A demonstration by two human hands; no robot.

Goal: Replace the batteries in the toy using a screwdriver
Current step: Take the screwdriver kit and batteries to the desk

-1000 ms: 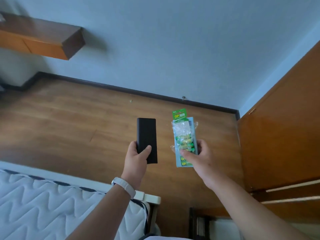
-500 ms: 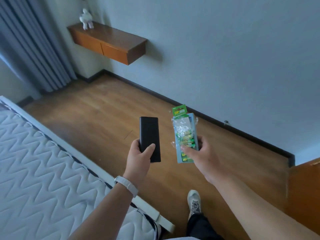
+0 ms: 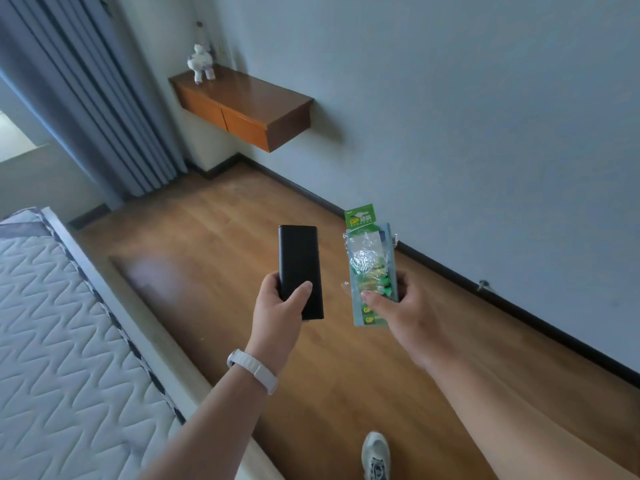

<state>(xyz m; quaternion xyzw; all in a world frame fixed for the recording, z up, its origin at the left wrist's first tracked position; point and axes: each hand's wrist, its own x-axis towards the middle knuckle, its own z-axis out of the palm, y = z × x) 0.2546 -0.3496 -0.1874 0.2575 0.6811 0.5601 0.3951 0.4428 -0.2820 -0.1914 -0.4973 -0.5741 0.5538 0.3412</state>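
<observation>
Plainly held two things out front over the brown wood-plank floor (image 3: 207, 237): gripped a slim black rectangular case (image 3: 300, 268) in the left hand (image 3: 277, 306), thumb across its face, fingers curled behind; pinched a green-and-clear plastic blister pack of batteries (image 3: 370, 268) in the right hand (image 3: 401, 313), thumb on the front. Held them near each other, not touching. Could not tell the case's contents, probably the screwdriver. Judged the small white toy figure (image 3: 201, 65) on the brown wooden wall shelf (image 3: 249, 98), well apart from both hands, the likely toy. Called for firm grips, the pack flat so no cell slipped out, then both set down beside the figure to free a hand.
</observation>
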